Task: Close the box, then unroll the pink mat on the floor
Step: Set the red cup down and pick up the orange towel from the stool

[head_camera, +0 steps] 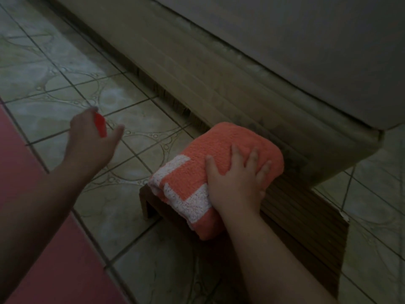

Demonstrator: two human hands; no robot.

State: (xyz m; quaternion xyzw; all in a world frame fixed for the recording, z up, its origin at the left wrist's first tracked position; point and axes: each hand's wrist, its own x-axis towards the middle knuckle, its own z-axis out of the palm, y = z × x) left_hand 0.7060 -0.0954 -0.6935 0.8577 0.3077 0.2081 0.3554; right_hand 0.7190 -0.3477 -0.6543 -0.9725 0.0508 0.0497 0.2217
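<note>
Two hands are out in front of me, and by my reading the task is about half done. My right hand point(237, 178) lies with fingers spread flat on the rolled mat point(215, 170), a coral-pink roll with white stripes that rests on a low brown box point(302, 218) beside a grey appliance point(285, 58). I judge the box closed, its slatted top lying flat. Unrolling is not yet begun: the mat is fully rolled and not yet on the floor point(65, 84). My left hand point(92, 139) hovers well apart over the tiles, its grip pinching a small red thing point(101, 125) I cannot identify. Neither grip closes round the mat; the right palm only presses its top
</note>
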